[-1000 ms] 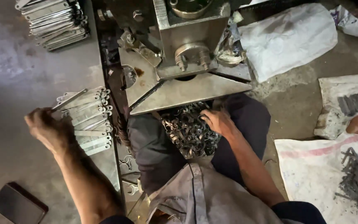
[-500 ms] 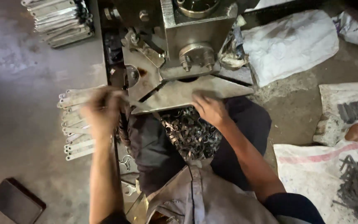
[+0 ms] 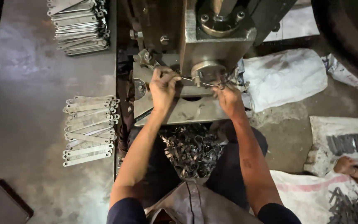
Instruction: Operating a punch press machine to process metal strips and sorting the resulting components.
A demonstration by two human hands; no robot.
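Since the earlier frames, our left hand (image 3: 162,88) had left the row of flat metal strips (image 3: 90,128) on the grey table (image 3: 25,83) and risen to the press (image 3: 204,45); loading had begun. Both hands pinched one thin strip (image 3: 195,81) at upper centre, left fingers (image 3: 171,79) clenched on its left end, right hand (image 3: 228,98) gripping the right end under the round die. Below lay curled scrap (image 3: 191,151).

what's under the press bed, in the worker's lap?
A heap of curled metal scrap lies in the lap, below the slanted steel plate. The plate's edge and both forearms cover its upper part; what lies beneath the heap is hidden.
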